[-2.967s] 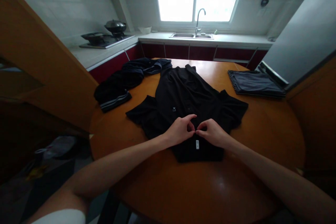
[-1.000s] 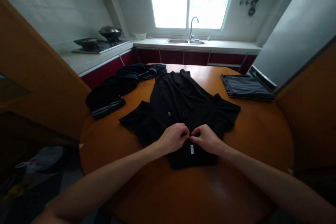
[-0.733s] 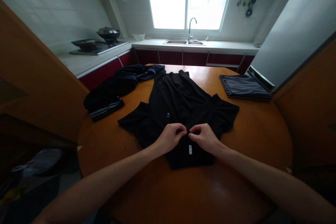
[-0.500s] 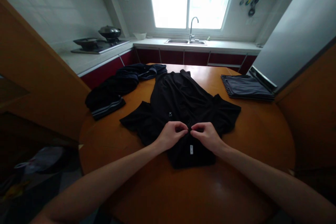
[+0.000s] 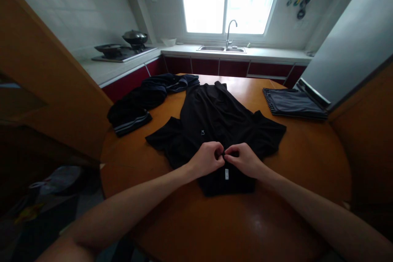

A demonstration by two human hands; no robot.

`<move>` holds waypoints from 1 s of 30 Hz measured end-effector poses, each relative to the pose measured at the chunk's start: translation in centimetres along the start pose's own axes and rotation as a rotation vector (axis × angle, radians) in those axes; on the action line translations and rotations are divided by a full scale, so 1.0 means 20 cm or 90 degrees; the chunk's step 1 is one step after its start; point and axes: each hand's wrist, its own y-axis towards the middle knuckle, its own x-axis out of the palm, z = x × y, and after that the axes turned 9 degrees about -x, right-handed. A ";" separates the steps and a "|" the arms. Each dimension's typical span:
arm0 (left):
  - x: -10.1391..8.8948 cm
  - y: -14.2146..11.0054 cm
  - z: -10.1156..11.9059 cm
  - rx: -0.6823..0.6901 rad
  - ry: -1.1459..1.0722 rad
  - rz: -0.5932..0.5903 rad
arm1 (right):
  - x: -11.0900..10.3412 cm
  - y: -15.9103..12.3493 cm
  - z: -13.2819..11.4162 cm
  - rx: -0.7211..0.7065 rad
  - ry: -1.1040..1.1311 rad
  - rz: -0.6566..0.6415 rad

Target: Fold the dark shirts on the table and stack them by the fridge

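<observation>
A black short-sleeved shirt (image 5: 211, 110) lies spread on the wooden table (image 5: 245, 229), its collar end towards me and its sleeves out to both sides. It bears a small light logo on the chest and a white label (image 5: 226, 174) inside the neck. My left hand (image 5: 208, 157) and my right hand (image 5: 242, 158) meet at the front of the shirt, just beyond the label. Both pinch the black cloth there between thumb and fingers. Whether a button sits between the fingertips is too small and dark to see.
Crumpled dark clothes (image 5: 138, 102) with striped trim lie at the table's left edge. A folded dark garment (image 5: 291, 102) rests at the back right. Beyond the table, a counter (image 5: 184, 51) holds a stove (image 5: 125, 54) and a sink (image 5: 211, 48) under the window.
The whole view has shifted slightly, so things appear further right. My left fingers have curled more and come closer to my right fingertips at the shirt front. The shirt stays in place.
</observation>
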 end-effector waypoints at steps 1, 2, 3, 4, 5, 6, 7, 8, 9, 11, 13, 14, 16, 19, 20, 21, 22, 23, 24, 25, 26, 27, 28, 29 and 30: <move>0.00 0.00 0.01 0.011 0.013 0.001 | -0.01 0.00 0.00 -0.001 -0.037 -0.011; 0.01 0.00 0.01 0.022 0.025 0.003 | -0.02 -0.01 0.01 0.000 -0.082 -0.013; 0.01 0.01 0.01 0.030 0.036 0.007 | -0.04 -0.01 0.01 0.002 -0.135 -0.009; 0.00 0.01 0.01 0.035 0.045 0.014 | -0.05 -0.02 0.02 0.004 -0.189 0.000; -0.01 0.02 0.00 0.037 0.050 0.023 | -0.07 -0.02 0.03 0.004 -0.240 0.009; -0.03 0.03 -0.01 0.032 0.051 0.035 | -0.09 -0.02 0.04 0.003 -0.281 0.016; -0.06 0.04 -0.02 0.022 0.050 0.050 | -0.11 -0.02 0.05 0.002 -0.309 0.018; -0.09 0.04 -0.03 0.009 0.047 0.064 | -0.13 -0.02 0.06 0.000 -0.324 0.019; -0.12 0.05 -0.04 -0.006 0.045 0.077 | -0.15 -0.01 0.07 -0.001 -0.329 0.024; -0.19 0.06 -0.05 -0.027 0.048 0.094 | -0.20 0.00 0.08 -0.009 -0.318 0.043; -0.23 0.06 -0.04 -0.012 0.054 0.089 | -0.23 0.02 0.07 -0.028 -0.294 0.071; -0.23 0.05 -0.03 0.008 0.057 0.074 | -0.24 0.02 0.06 -0.043 -0.279 0.082; -0.22 0.02 0.00 0.050 0.064 0.023 | -0.23 0.02 0.03 -0.093 -0.250 0.087; -0.17 -0.04 0.03 0.074 0.109 -0.083 | -0.19 0.00 -0.02 -0.206 -0.232 0.046; -0.15 -0.05 0.04 0.079 0.134 -0.116 | -0.18 -0.01 -0.03 -0.240 -0.241 0.014; -0.14 -0.06 0.04 0.084 0.161 -0.146 | -0.16 -0.01 -0.03 -0.260 -0.258 -0.022; -0.14 -0.07 0.04 0.089 0.185 -0.172 | -0.15 -0.02 -0.03 -0.264 -0.277 -0.059; -0.14 -0.08 0.04 0.092 0.202 -0.192 | -0.14 -0.02 -0.02 -0.254 -0.296 -0.090; -0.14 -0.08 0.04 0.091 0.212 -0.203 | -0.13 -0.03 -0.01 -0.235 -0.312 -0.112; -0.14 -0.08 0.05 0.086 0.218 -0.208 | -0.13 -0.02 0.00 -0.216 -0.321 -0.118; -0.15 -0.08 0.05 0.080 0.221 -0.210 | -0.13 -0.02 0.01 -0.204 -0.323 -0.104; -0.16 -0.08 0.05 0.076 0.222 -0.210 | -0.13 -0.01 0.02 -0.206 -0.320 -0.079; -0.16 -0.09 0.06 0.074 0.221 -0.208 | -0.12 -0.01 0.03 -0.220 -0.314 -0.053; -0.17 -0.09 0.06 0.074 0.218 -0.206 | -0.12 0.00 0.03 -0.243 -0.310 -0.037; -0.17 -0.09 0.06 0.077 0.213 -0.209 | -0.12 0.01 0.04 -0.265 -0.308 -0.037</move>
